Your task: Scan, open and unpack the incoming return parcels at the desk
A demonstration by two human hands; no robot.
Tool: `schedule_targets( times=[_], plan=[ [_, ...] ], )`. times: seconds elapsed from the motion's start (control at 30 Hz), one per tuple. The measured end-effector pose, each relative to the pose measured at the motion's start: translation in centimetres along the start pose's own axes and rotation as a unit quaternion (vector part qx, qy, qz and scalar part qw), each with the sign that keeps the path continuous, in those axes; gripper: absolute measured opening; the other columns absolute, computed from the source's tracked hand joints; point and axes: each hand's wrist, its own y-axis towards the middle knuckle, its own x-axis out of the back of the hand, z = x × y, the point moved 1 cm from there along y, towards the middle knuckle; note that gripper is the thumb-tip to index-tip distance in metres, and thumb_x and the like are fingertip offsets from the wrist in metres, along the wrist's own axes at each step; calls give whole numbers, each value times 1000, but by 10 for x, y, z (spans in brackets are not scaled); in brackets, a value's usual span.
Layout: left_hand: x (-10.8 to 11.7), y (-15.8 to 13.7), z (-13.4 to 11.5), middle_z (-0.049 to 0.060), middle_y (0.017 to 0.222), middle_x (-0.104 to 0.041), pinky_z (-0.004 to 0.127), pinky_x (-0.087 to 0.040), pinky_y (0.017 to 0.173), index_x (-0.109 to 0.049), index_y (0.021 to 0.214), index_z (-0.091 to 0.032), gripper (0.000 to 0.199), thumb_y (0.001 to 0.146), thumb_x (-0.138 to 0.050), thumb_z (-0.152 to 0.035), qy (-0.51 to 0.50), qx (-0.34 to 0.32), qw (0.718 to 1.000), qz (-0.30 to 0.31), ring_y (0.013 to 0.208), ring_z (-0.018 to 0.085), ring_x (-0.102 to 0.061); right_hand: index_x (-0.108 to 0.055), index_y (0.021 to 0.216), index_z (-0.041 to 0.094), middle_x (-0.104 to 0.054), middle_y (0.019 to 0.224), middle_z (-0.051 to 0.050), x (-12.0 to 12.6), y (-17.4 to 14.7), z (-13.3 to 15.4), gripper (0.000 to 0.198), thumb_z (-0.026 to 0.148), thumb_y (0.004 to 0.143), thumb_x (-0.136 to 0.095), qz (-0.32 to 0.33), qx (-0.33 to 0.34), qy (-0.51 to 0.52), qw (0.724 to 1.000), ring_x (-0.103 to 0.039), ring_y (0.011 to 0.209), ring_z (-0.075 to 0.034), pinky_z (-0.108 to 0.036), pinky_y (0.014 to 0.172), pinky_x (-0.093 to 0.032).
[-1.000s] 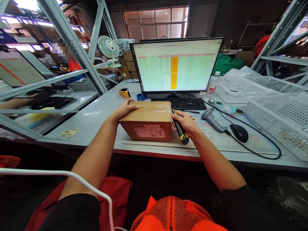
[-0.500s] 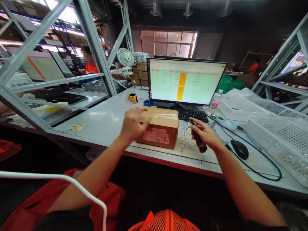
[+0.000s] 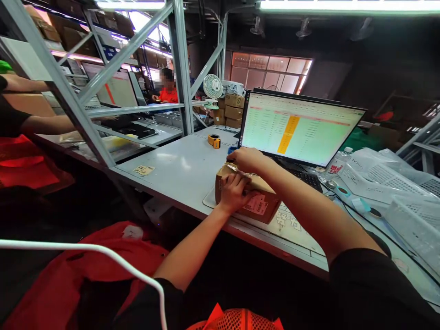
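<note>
A brown cardboard box (image 3: pixel 277 204) with a white-and-pink shipping label and shiny tape along its top sits at the bench's front edge. My left hand (image 3: pixel 235 192) grips its near side, fingers curled over the upper edge. Across the box reaches my right hand (image 3: pixel 248 159), closed low over the taped top at the left end. A dark box cutter is in that right hand, mostly hidden by the fingers; where its blade lies I cannot make out.
Behind the box stand a monitor (image 3: pixel 302 128) and keyboard (image 3: pixel 307 179). A yellow tape measure (image 3: pixel 214 141) lies farther left. White plastic baskets (image 3: pixel 412 224) and a bottle (image 3: pixel 338 162) are at right. Metal frame posts (image 3: pixel 184 68) rise at left, with co-workers beyond.
My right hand has swung left across the box with the box cutter, from beside it to its top left end. My left hand has settled onto the box's near side. The view has turned right-to-left.
</note>
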Motion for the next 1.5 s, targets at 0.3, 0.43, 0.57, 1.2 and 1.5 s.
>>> schedule_targets(
  times=[0.3,0.43,0.57,1.2,1.5],
  plan=[
    [-1,0,0,12,103,-78,50,-36,94,-76,105,-24,45,97,-68,-68,9,-10,1000,-14,101,32,-65,-82,127,23,-78,119,-17,-5,-30,-14,38,14,94,-64,52,2,-47,998,-74,106,-34,-40,84,-54],
    [-4,0,-2,8,113,-79,48,-37,97,-76,111,-25,45,97,-70,-67,10,-10,1000,-13,105,30,-66,-81,124,19,-79,111,-18,1,-82,-27,36,11,100,-56,97,-41,-96,990,-75,101,-33,-41,82,-55],
    [10,-1,-9,7,117,-79,46,-39,99,-76,113,-23,45,96,-73,-66,16,-11,1000,3,108,30,-66,-82,114,16,-79,102,-18,-3,-148,-58,30,7,99,-58,152,-118,-140,971,-76,97,-33,-38,78,-54],
    [32,147,50,13,158,-59,36,-45,114,-55,160,-25,79,94,-60,-68,40,-16,862,506,139,33,-59,-66,144,17,-72,131,-15,-160,-218,-89,43,26,108,-45,-345,-167,200,902,-69,118,-28,-45,103,-56],
    [45,135,38,15,123,-78,36,-48,93,-75,134,-23,62,107,-36,-63,92,-82,869,480,107,31,-71,-79,118,21,-75,129,-10,-119,-150,-18,29,35,110,-55,-423,-88,273,859,-63,126,-29,-51,115,-46]
  ],
)
